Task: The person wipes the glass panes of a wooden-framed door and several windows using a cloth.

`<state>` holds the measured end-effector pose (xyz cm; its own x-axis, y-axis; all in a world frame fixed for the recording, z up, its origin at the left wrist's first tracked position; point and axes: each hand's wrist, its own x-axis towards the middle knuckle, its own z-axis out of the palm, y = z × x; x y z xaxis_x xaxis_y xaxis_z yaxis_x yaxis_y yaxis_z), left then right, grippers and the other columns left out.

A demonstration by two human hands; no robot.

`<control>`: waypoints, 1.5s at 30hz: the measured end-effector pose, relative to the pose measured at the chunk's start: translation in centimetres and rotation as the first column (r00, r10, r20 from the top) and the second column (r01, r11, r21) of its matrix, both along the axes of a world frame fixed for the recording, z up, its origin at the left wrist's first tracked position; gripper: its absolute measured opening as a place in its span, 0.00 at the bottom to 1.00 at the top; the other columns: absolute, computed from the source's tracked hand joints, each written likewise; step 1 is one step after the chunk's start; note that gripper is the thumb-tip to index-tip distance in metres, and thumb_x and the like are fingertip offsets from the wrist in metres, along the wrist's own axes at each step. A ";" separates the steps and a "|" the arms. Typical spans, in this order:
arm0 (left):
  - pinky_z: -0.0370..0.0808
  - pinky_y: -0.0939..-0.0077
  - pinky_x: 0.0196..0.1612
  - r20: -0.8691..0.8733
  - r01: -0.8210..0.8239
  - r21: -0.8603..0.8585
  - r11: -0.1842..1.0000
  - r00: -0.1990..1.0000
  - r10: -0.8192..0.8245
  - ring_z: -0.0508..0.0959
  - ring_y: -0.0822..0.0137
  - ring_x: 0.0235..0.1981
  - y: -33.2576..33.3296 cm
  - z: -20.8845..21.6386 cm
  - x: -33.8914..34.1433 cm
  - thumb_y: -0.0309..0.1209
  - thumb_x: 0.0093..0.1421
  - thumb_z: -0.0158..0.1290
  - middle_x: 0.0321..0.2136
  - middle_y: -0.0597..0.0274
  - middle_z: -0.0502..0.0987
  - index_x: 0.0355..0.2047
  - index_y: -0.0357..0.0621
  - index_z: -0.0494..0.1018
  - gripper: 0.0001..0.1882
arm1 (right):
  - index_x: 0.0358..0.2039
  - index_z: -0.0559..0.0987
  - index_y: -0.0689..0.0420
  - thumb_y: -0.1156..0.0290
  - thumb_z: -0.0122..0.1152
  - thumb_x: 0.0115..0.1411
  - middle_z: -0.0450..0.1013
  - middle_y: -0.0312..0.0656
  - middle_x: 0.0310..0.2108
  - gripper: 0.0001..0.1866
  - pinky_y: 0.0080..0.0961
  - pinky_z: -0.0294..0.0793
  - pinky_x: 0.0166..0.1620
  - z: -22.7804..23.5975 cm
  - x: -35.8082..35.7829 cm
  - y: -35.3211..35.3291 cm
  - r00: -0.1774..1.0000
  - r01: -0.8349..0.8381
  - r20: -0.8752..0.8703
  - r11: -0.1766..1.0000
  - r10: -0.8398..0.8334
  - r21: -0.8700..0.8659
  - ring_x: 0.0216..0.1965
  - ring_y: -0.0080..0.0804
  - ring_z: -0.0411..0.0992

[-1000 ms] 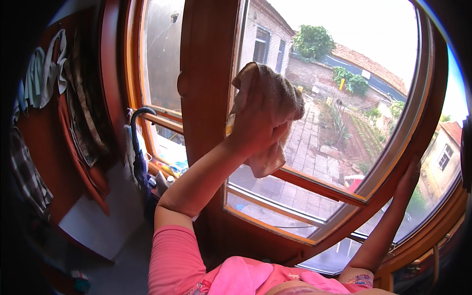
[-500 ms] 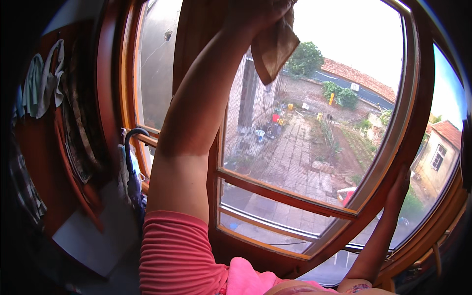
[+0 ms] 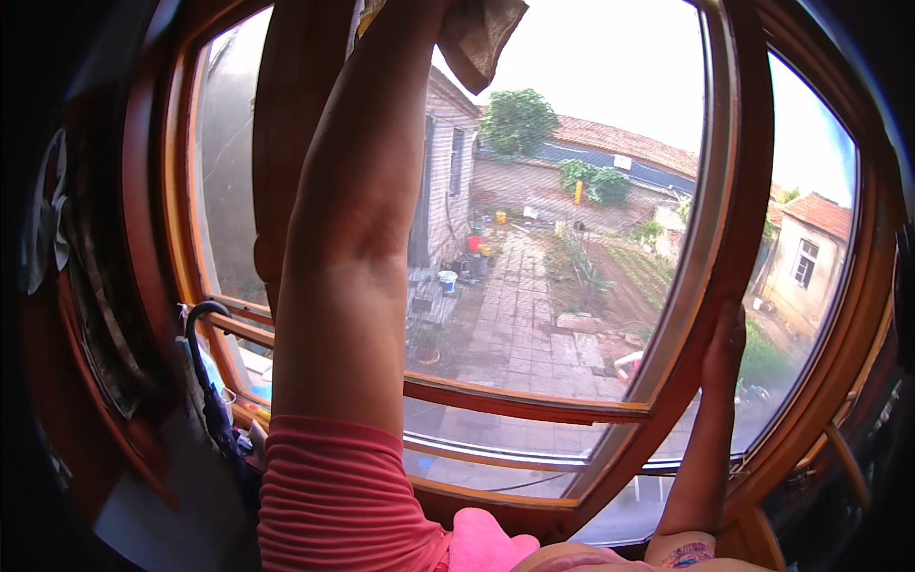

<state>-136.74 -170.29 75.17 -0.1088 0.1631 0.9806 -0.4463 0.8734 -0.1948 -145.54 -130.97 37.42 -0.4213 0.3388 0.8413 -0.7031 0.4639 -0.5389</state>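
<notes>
My left arm reaches steeply up in front of the window, its hand almost wholly past the top edge of the picture. From there a brown cloth point(image 3: 481, 43) hangs in front of the upper pane, in my left hand's hold; the fingers themselves are hidden. On the right, my right hand point(image 3: 727, 338) is closed on the side of the open wooden window sash point(image 3: 710, 257), with most of its fingers out of sight. The sash holds a large glass pane point(image 3: 534, 315) above a wooden crossbar point(image 3: 524, 400).
A dark umbrella point(image 3: 212, 381) with a curved handle hangs at the left by the sill. Clothes point(image 3: 52, 219) hang on the far left wall. Another window pane point(image 3: 810, 353) stands to the right. Through the glass show a paved yard, buckets, plants and tiled roofs.
The view has shifted, so the window and yard sit further left. My left hand and the cloth have gone higher, toward the top edge. My right hand stays on the sash.
</notes>
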 end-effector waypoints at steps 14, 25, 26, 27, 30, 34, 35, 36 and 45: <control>0.73 0.50 0.45 -0.499 0.066 -0.507 0.859 0.790 -0.355 0.80 0.53 0.41 13.5 2.6 -10.4 0.48 0.66 0.46 0.38 0.56 0.79 0.42 0.46 0.74 0.19 | 0.44 0.74 0.64 0.57 0.48 0.72 0.73 0.48 0.31 0.20 0.36 0.71 0.42 0.4 0.2 -1.7 0.990 -0.133 -0.040 0.991 0.133 0.002 0.34 0.37 0.71; 0.78 0.62 0.46 0.183 0.959 0.101 0.265 0.244 -0.952 0.82 0.53 0.41 19.5 -5.7 2.2 0.31 0.55 0.58 0.39 0.54 0.80 0.44 0.47 0.77 0.15 | 0.45 0.75 0.63 0.59 0.49 0.72 0.76 0.53 0.35 0.18 0.40 0.72 0.43 1.0 0.8 -2.2 0.988 -0.151 -0.034 0.989 0.151 -0.002 0.37 0.49 0.75; 0.78 0.61 0.43 0.261 0.960 0.118 0.253 0.216 -0.941 0.82 0.55 0.39 20.0 -5.5 1.2 0.29 0.54 0.59 0.39 0.55 0.80 0.42 0.47 0.78 0.14 | 0.45 0.75 0.62 0.59 0.49 0.72 0.76 0.53 0.35 0.18 0.40 0.72 0.43 0.6 0.7 -1.5 0.991 -0.129 -0.020 0.992 0.129 -0.009 0.37 0.48 0.75; 0.78 0.61 0.44 0.256 0.967 0.066 0.245 0.220 -0.941 0.81 0.55 0.41 20.5 -5.2 0.5 0.30 0.54 0.59 0.40 0.55 0.80 0.42 0.47 0.78 0.14 | 0.44 0.75 0.62 0.58 0.50 0.72 0.76 0.53 0.35 0.18 0.39 0.72 0.43 0.6 0.8 -0.4 0.994 -0.106 -0.023 0.994 0.106 -0.008 0.37 0.48 0.75; 0.75 0.61 0.48 0.230 0.946 -0.109 0.305 0.323 -0.918 0.79 0.56 0.45 19.1 -4.9 -1.9 0.31 0.53 0.60 0.42 0.56 0.79 0.42 0.47 0.78 0.15 | 0.45 0.75 0.62 0.58 0.51 0.71 0.76 0.52 0.33 0.18 0.38 0.73 0.42 0.7 0.4 -0.5 0.992 -0.120 -0.030 0.993 0.120 -0.002 0.36 0.46 0.76; 0.75 0.61 0.50 0.253 0.919 -0.314 0.240 0.324 -0.911 0.79 0.57 0.45 18.7 -5.2 -2.2 0.32 0.52 0.61 0.40 0.58 0.80 0.38 0.46 0.80 0.12 | 0.45 0.75 0.61 0.57 0.52 0.71 0.76 0.48 0.32 0.18 0.36 0.74 0.40 0.7 0.5 -1.3 0.987 -0.160 -0.023 0.987 0.159 -0.009 0.34 0.40 0.76; 0.75 0.61 0.49 0.311 0.932 -0.272 0.240 0.321 -0.895 0.80 0.57 0.44 19.4 -4.5 -1.7 0.32 0.52 0.61 0.38 0.58 0.81 0.36 0.46 0.80 0.10 | 0.45 0.75 0.61 0.57 0.53 0.71 0.77 0.48 0.31 0.18 0.35 0.74 0.39 0.9 0.7 -1.4 0.985 -0.168 -0.032 0.986 0.168 -0.019 0.33 0.38 0.76; 0.76 0.62 0.48 0.369 0.943 -0.227 0.243 0.314 -0.875 0.80 0.57 0.42 20.0 -3.7 -1.5 0.32 0.52 0.60 0.36 0.58 0.81 0.34 0.46 0.80 0.09 | 0.45 0.75 0.60 0.57 0.53 0.71 0.77 0.47 0.32 0.18 0.35 0.74 0.39 0.9 0.9 -1.4 0.986 -0.165 -0.024 0.986 0.165 -0.018 0.33 0.37 0.76; 0.74 0.61 0.40 0.441 0.871 -0.349 0.346 0.478 -0.759 0.80 0.60 0.34 20.6 1.3 -4.0 0.27 0.52 0.55 0.27 0.61 0.79 0.27 0.46 0.80 0.04 | 0.46 0.75 0.62 0.59 0.52 0.71 0.77 0.48 0.33 0.17 0.35 0.74 0.41 1.0 1.5 -1.8 0.984 -0.174 -0.034 0.984 0.173 -0.023 0.34 0.38 0.76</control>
